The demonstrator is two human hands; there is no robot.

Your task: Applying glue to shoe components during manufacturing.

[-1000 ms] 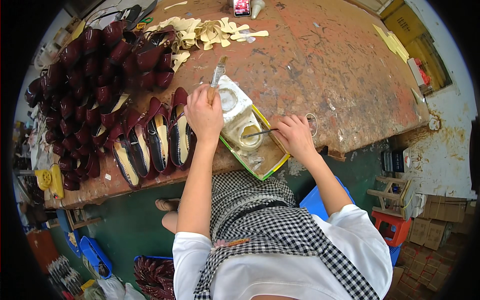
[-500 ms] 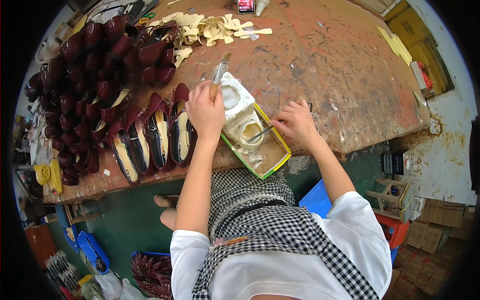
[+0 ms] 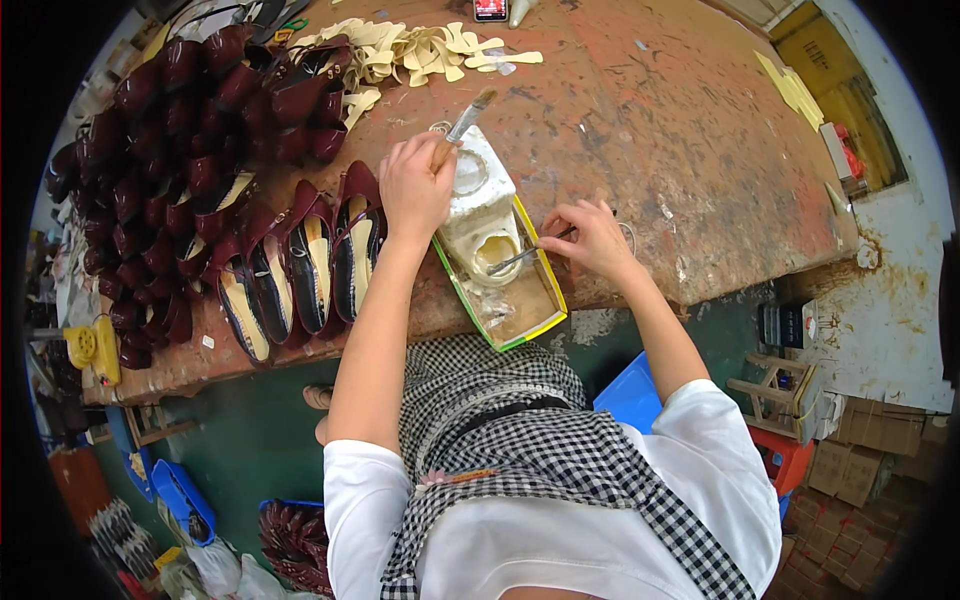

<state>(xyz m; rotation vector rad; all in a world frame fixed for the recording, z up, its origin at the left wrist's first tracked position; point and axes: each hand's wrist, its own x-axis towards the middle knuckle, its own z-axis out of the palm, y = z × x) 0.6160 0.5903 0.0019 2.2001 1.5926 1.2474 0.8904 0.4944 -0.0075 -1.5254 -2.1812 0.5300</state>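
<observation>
My left hand (image 3: 416, 192) is closed round the wooden handle of a flat brush (image 3: 464, 120), its bristles pointing up and to the right. A white, paste-crusted block (image 3: 468, 222) with two round openings stands beside that hand. It sits in a shallow cardboard box (image 3: 548, 322) with yellow and green edges. To the right of the box, my right hand (image 3: 594, 240) pinches a thin dark stick (image 3: 522, 256). The stick's far end reaches into the nearer round cup (image 3: 497, 272), which holds pale yellowish paste.
Dark red shoes (image 3: 180, 160) are heaped at the left. Several open shoes (image 3: 318, 262) with beige insoles line up near the table's front edge. Cream cut-outs (image 3: 400, 50) lie behind, near a phone (image 3: 490, 10). A blue bin (image 3: 628, 388) stands below the edge.
My left hand has gone slightly left and up, and the brush leans further right. The block and box have shifted a little left. The right hand's stick is still in the cup.
</observation>
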